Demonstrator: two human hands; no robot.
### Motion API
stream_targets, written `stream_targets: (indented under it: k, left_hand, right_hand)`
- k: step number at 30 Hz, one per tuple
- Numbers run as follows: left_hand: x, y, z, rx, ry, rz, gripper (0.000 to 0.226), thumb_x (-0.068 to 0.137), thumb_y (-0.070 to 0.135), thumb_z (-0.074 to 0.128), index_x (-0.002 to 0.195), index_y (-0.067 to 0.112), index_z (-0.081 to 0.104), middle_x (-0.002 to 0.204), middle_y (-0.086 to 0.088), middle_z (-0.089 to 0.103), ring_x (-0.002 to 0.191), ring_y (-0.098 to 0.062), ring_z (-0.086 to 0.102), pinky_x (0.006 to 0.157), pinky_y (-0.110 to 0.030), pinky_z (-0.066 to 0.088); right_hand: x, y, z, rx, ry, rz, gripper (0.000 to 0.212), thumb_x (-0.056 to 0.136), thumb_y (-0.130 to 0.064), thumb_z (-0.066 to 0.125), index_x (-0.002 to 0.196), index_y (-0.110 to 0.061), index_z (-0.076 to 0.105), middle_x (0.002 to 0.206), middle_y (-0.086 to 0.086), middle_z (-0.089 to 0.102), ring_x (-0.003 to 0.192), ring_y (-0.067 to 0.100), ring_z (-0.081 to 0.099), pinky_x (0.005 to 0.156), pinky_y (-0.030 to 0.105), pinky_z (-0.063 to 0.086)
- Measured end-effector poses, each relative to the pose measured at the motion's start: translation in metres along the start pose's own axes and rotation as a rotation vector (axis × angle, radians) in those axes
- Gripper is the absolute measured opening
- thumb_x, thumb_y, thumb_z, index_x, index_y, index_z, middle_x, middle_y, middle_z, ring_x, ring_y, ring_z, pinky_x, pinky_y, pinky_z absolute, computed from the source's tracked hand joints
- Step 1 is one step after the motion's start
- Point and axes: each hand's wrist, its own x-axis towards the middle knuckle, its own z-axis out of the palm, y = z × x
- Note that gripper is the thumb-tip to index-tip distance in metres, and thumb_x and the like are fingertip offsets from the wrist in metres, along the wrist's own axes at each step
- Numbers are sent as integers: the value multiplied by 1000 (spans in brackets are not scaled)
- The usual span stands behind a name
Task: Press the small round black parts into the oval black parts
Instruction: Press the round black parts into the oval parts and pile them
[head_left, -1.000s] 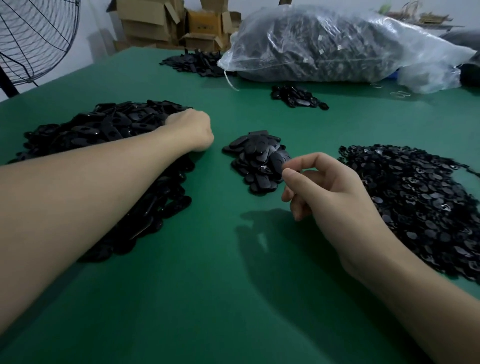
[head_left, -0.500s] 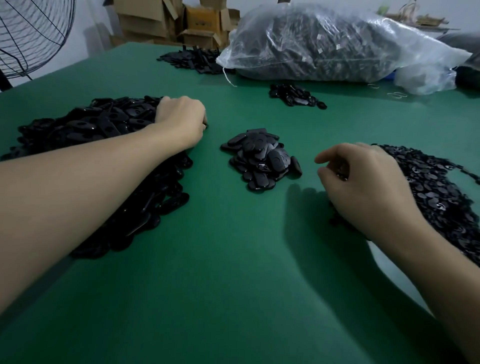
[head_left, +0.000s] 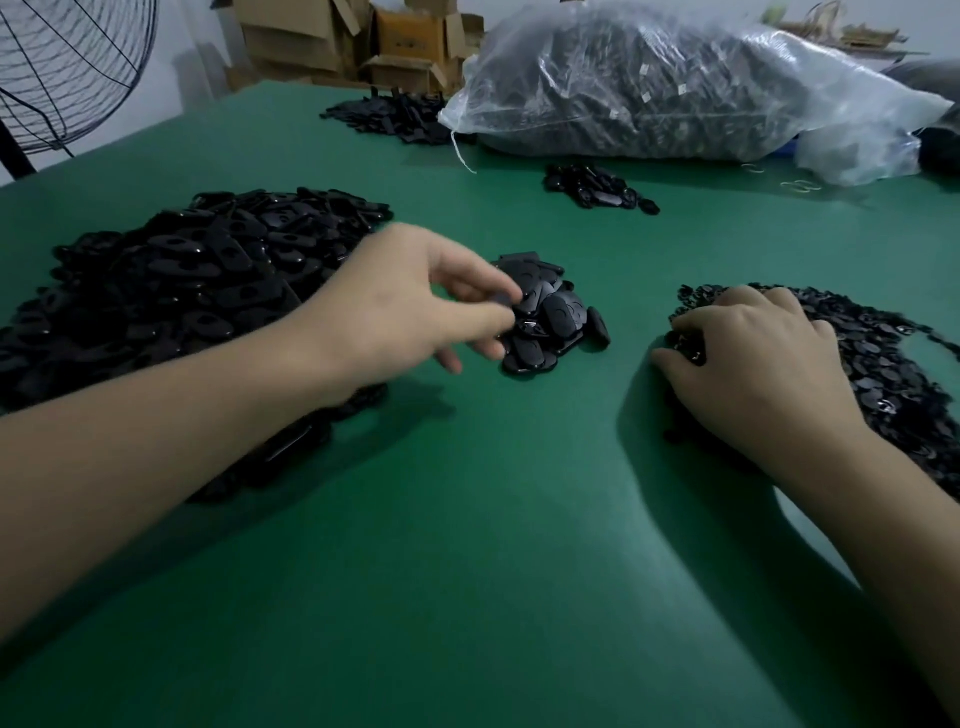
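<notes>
Now the left hand (head_left: 405, 312) pinches an oval part (head_left: 502, 300). The right hand (head_left: 753, 364), fingers curled, grip unclear, should lift just one round part (head_left: 687, 344) from under them.

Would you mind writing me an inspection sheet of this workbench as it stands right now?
Surface: green table, smooth covering.
Job's things: pile of oval parts at left; pile of small round parts at right; small heap between them.
Clutter: clear bag of dark parts at the back; back heap left of it; nearer heap in front of it.
Hands: left hand pinches a dark part, blurred, by the small heap; right hand rests on the small round parts, fingers bent, grip unclear.
Cables: nothing seen.
Surroundings: fan far left; cardboard boxes behind the table.
</notes>
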Motion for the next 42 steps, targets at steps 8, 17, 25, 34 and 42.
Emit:
stream_targets:
  k: [8, 17, 25, 34, 42]
  left_hand:
    - [-56, -4, 17, -618, -124, -300, 33, 84, 11, 72, 117, 7, 73, 103, -10, 80, 98, -22, 78, 78, -19, 60]
    - [-68, -9, 16, -609, -103, -304, 36, 96, 1, 64, 130, 14, 62, 106, -10, 79, 100, -22, 77, 78, -22, 61]
    - [-66, -7, 15, -571, -25, -178, 50, 75, 21, 78, 123, 15, 64, 100, -8, 80, 90, -23, 79, 73, -20, 60]
    - [-69, -14, 16, -528, 12, -96, 52, 69, 15, 79, 119, 18, 68, 98, -6, 81, 89, -22, 79, 73, -20, 60]
    - [-67, -14, 16, -468, 46, -55, 44, 75, 21, 74, 118, 17, 65, 92, -7, 80, 82, -20, 79, 71, -20, 60]
  right_hand:
    - [4, -6, 1, 66, 98, -38, 13, 95, -27, 67, 99, -24, 79, 104, 4, 70, 110, 34, 48, 90, 46, 37]
    - [4, -7, 5, 162, 236, -78, 15, 92, -19, 64, 90, -22, 78, 88, 2, 74, 99, 31, 53, 87, 45, 38]
    - [-20, -27, -4, 1361, -83, -65, 6, 95, -12, 68, 92, -15, 72, 85, 3, 79, 77, 17, 73, 66, 25, 53]
    - [-33, -44, -12, 1774, -380, -52, 21, 74, -22, 73, 91, -11, 72, 96, 16, 78, 81, 18, 75, 60, 18, 51]
    - [-37, -50, -13, 1764, -444, -37, 36, 67, -22, 78, 99, -12, 68, 96, 16, 78, 78, 17, 73, 60, 17, 50]
